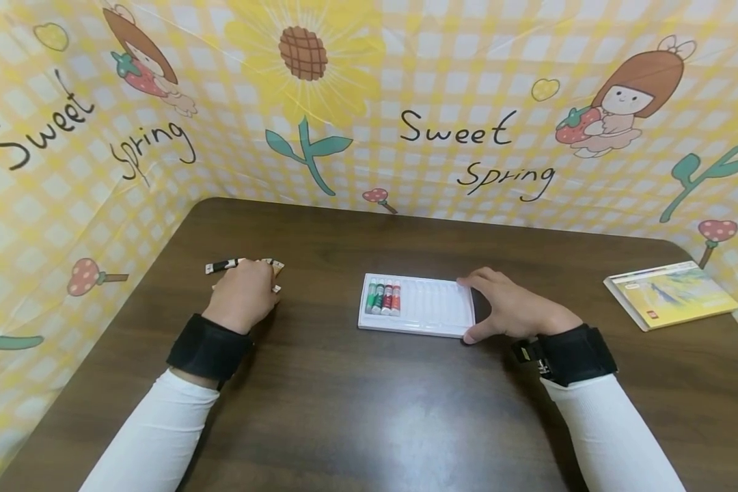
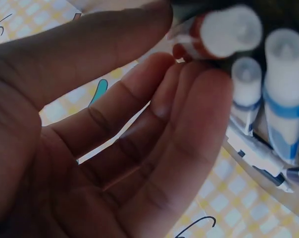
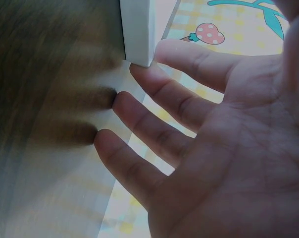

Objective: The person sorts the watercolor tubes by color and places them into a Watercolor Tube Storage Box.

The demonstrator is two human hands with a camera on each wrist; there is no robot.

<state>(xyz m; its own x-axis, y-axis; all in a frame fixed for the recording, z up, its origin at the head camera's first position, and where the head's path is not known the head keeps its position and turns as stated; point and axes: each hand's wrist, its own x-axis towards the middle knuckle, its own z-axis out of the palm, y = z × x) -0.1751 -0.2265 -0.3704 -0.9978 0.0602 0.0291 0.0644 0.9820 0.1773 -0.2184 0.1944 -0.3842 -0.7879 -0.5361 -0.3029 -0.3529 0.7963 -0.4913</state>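
A white plastic tray [image 1: 436,327] lies on the table, with several small paint tubes [image 1: 383,298], green to red, in its left slots. My right hand [image 1: 507,307] holds the tray's right end, thumb at the near corner and fingertips at the far one. In the right wrist view, two fingertips touch the white tray's corner [image 3: 137,34]. At the left, my left hand [image 1: 241,290] is over a group of loose paint tubes [image 1: 224,265] and hides most of them. The left wrist view shows thumb and fingertips pinching a white-capped tube with a red-orange band [image 2: 196,34]; blue-banded tubes [image 2: 286,94] lie beside it.
A yellow box [image 1: 673,295] with a printed picture lies at the table's right side. Yellow checked cloth [image 1: 344,164] stands along the back and left edges of the brown table [image 1: 344,410].
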